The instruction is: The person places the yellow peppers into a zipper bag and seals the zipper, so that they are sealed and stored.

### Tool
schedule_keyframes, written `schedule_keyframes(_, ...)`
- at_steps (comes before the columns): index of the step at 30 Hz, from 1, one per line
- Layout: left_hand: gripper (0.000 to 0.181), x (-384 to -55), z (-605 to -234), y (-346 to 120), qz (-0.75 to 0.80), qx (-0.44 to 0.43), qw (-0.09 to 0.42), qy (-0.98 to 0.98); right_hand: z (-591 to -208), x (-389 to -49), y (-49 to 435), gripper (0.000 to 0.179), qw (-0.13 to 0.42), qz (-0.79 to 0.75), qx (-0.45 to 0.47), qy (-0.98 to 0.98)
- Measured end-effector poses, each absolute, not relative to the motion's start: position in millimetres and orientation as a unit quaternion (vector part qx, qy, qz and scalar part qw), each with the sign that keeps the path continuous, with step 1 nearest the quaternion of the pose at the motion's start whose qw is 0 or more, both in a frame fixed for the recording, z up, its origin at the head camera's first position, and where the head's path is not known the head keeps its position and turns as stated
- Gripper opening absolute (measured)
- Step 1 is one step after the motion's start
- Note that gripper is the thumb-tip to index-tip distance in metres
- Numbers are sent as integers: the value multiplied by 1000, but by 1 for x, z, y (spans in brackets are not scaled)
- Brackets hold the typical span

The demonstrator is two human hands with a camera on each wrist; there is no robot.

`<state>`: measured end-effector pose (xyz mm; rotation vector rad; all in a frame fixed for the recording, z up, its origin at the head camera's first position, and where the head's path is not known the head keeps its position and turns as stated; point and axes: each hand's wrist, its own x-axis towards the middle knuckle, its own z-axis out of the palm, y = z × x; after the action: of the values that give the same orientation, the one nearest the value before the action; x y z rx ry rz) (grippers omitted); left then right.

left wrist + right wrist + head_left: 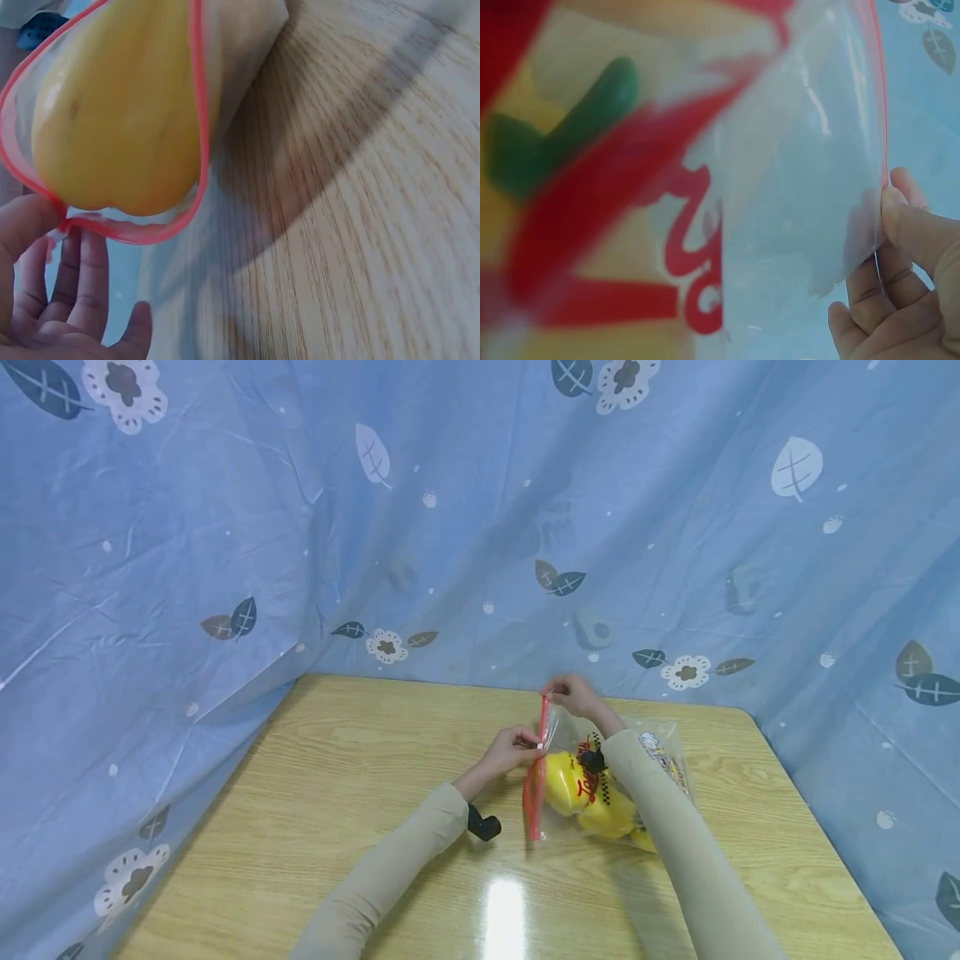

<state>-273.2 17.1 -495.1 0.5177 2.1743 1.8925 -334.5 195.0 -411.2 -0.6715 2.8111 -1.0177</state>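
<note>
A clear zip bag [564, 733] with a red zip edge [535, 814] lies on its side, its printed face carrying red lettering. Several yellow rounded things fill it; in the left wrist view one, shaped like a bell pepper [124, 112], shows through the gaping mouth. A green stem-like piece [592, 112] shows through the plastic in the right wrist view. My left hand [510, 752] pinches the zip edge near its middle, by a small white slider [539, 746]. At the far end of the zip, my right hand [576, 696] pinches the bag's corner between thumb and fingers.
The bag rests on a light wooden table [360, 760] toward its right half. A blue curtain [480, 527] with leaf and flower prints hangs behind the table and along both sides. Black wrist-worn cameras [483, 825] sit by both sleeves.
</note>
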Motion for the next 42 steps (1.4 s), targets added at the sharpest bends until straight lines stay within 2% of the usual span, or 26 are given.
schedule_keyframes(3, 21, -274, -498, 15, 649, 168, 129, 731, -411, -334, 193, 17, 40, -327, -218, 919)
schedule_keyframes(11, 33, -271, -501, 4, 700, 134, 239, 660, -413, -331, 188, 18, 47, -325, -215, 920)
schedule_keyframes(16, 43, -268, -502, -2, 700, 154, 268, 643, -414, -330, 186, 18, 51, -327, -221, 917)
schedule_keyframes(23, 46, -263, -505, -5, 686, 176, 254, 659, -416, -331, 188, 22, 85, -347, -236, 904)
schedule_keyframes(31, 47, -261, -506, -1, 700, 177, 232, 652, -415, -330, 196, 34, 157, -358, -239, 889)
schedule_keyframes(42, 41, -262, -506, 7, 701, 173, 200, 662, -426, -331, 197, 28, 147, -394, -222, 879)
